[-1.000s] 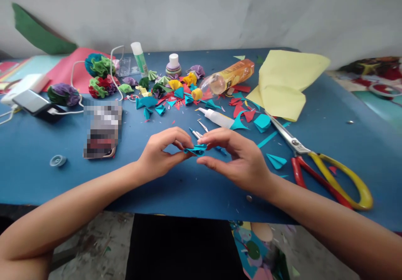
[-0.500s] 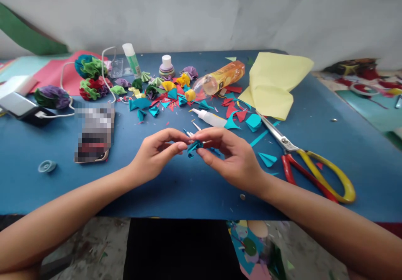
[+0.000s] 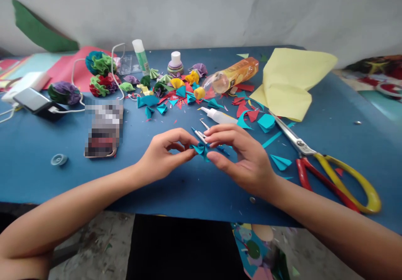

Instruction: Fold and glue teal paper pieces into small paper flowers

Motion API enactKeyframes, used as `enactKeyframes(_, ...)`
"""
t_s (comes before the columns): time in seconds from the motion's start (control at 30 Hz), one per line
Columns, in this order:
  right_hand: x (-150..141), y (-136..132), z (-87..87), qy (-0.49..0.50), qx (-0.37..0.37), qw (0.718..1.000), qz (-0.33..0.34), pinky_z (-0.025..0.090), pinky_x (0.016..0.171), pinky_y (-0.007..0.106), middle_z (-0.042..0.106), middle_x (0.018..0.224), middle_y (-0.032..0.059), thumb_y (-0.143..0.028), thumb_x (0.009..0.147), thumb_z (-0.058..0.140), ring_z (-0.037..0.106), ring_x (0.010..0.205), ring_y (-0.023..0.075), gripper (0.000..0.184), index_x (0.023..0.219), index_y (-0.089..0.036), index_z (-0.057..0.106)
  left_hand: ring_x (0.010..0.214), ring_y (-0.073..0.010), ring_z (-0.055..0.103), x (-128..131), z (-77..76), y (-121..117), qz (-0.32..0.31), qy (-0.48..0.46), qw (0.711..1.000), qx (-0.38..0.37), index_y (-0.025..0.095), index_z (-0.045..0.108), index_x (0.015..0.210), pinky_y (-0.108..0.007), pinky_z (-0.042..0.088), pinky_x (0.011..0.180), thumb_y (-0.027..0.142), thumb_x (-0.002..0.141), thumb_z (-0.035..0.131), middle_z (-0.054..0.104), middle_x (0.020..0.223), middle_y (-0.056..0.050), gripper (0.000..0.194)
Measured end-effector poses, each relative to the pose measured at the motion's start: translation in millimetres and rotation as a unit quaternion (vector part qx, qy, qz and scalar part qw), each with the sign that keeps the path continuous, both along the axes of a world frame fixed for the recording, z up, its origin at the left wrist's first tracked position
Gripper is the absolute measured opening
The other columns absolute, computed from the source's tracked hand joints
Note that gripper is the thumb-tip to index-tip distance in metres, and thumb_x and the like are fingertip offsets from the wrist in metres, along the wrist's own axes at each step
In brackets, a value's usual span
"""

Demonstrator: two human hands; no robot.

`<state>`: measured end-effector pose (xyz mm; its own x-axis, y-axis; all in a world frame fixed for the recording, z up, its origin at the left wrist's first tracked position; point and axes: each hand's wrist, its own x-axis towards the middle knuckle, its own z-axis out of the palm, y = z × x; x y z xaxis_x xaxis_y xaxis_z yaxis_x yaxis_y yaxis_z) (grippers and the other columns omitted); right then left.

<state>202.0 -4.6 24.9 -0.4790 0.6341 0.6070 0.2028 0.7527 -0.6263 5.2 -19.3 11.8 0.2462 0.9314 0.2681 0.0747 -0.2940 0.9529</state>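
A small folded teal paper piece (image 3: 199, 149) is pinched between both my hands just above the blue table (image 3: 188, 188). My left hand (image 3: 163, 154) grips its left side with thumb and fingers closed. From the right, my right hand (image 3: 243, 156) pinches it with thumb and forefinger, the other fingers curled loosely. Small tweezers (image 3: 201, 134) lie just behind my fingers.
Big red-and-yellow scissors (image 3: 329, 171) lie at the right. Behind are a yellow sheet (image 3: 292, 83), a small glue bottle (image 3: 220, 116), a lying orange bottle (image 3: 234, 75), a glue stick (image 3: 140, 56), paper flowers (image 3: 100, 73) and teal and red scraps. A phone (image 3: 103, 129) lies at left.
The teal piece has been turned and squeezed between my fingers, from lying flat to bunched. Both hands stay in about the same place above the table.
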Motion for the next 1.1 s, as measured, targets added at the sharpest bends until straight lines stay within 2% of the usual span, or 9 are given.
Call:
enactKeyframes(0.1, 0.1, 0.6, 1.4, -0.042, 0.085, 0.995, -0.019, 0.056, 0.086, 0.029, 0.063, 0.103, 0.0062, -0.026, 0.080, 0.072, 0.063, 0.097, 0.0154, 0.025, 0.101, -0.021, 0.060, 0.072, -0.0082, 0.062, -1.4, -0.6, -0.7, -0.007, 0.044, 0.997, 0.063, 0.016, 0.069, 0.085, -0.013, 0.053, 0.058, 0.013, 0.079, 0.067, 0.065, 0.083, -0.003, 0.007)
enactKeyframes(0.2, 0.3, -0.1, 0.5, -0.069, 0.131, 0.988, -0.033, 0.055, 0.085, 0.027, 0.062, 0.103, 0.0065, -0.016, 0.081, 0.068, 0.064, 0.095, 0.0144, 0.026, 0.105, -0.021, 0.059, 0.073, -0.0076, 0.062, -1.2, -1.3, -0.7, 0.002, 0.063, 0.991, 0.118, 0.016, 0.068, 0.088, -0.013, 0.055, 0.058, 0.013, 0.080, 0.067, 0.065, 0.087, -0.003, 0.009)
enactKeyframes(0.37, 1.9, 0.1, 0.4, -0.091, 0.150, 0.983, -0.052, 0.055, 0.082, 0.024, 0.063, 0.104, 0.0073, -0.008, 0.084, 0.060, 0.064, 0.094, 0.0133, 0.024, 0.104, -0.020, 0.061, 0.070, -0.0072, 0.065, 1.2, -2.1, -2.2, 0.025, 0.084, 0.978, 0.189, 0.015, 0.070, 0.090, -0.012, 0.056, 0.058, 0.011, 0.080, 0.066, 0.071, 0.083, -0.003, 0.010)
enactKeyframes(0.53, 4.0, 2.8, 1.1, -0.107, 0.158, 0.979, -0.074, 0.055, 0.089, 0.030, 0.065, 0.101, 0.0088, -0.011, 0.084, 0.061, 0.066, 0.097, 0.0164, 0.014, 0.095, -0.019, 0.062, 0.072, -0.0086, 0.072, 3.3, -1.6, -5.2, 0.071, 0.078, 0.979, 0.173, 0.015, 0.070, 0.099, -0.010, 0.056, 0.058, 0.010, 0.079, 0.068, 0.077, 0.084, -0.003, 0.021)
enactKeyframes(0.67, 4.4, 4.2, 0.5, -0.110, 0.151, 0.979, -0.080, 0.056, 0.087, 0.032, 0.067, 0.097, 0.0087, -0.013, 0.084, 0.061, 0.067, 0.095, 0.0173, 0.008, 0.090, -0.019, 0.064, 0.080, -0.0123, 0.075, 2.6, -0.3, -5.5, 0.063, 0.067, 0.984, 0.151, 0.016, 0.069, 0.103, -0.011, 0.058, 0.061, 0.009, 0.080, 0.068, 0.078, 0.088, -0.003, 0.024)
enactKeyframes(0.8, 2.8, 3.0, 1.7, -0.107, 0.113, 0.985, -0.070, 0.056, 0.084, 0.030, 0.069, 0.095, 0.0064, -0.014, 0.086, 0.060, 0.067, 0.091, 0.0156, 0.008, 0.088, -0.020, 0.065, 0.074, -0.0119, 0.074, 1.3, -0.2, -4.8, 0.067, 0.074, 0.984, 0.150, 0.014, 0.071, 0.093, -0.013, 0.059, 0.062, 0.013, 0.078, 0.072, 0.077, 0.082, -0.004, 0.015)
enactKeyframes(0.97, -0.9, -1.1, 3.3, -0.097, 0.039, 0.994, -0.036, 0.056, 0.075, 0.024, 0.070, 0.089, 0.0030, -0.016, 0.087, 0.061, 0.067, 0.081, 0.0121, 0.008, 0.086, -0.020, 0.067, 0.059, -0.0060, 0.064, -0.2, 1.4, -3.5, 0.076, 0.121, 0.959, 0.244, 0.014, 0.067, 0.076, -0.011, 0.056, 0.054, 0.023, 0.076, 0.075, 0.067, 0.066, 0.000, 0.013)
enactKeyframes(1.1, -2.5, -2.6, 4.0, -0.096, -0.020, 0.995, -0.018, 0.054, 0.073, 0.023, 0.070, 0.086, 0.0020, -0.014, 0.085, 0.062, 0.067, 0.078, 0.0118, 0.010, 0.081, -0.020, 0.069, 0.058, -0.0070, 0.060, -1.5, 4.0, -2.5, 0.046, 0.173, 0.936, 0.304, 0.016, 0.059, 0.069, -0.014, 0.052, 0.053, 0.026, 0.079, 0.073, 0.064, 0.061, 0.002, 0.021)
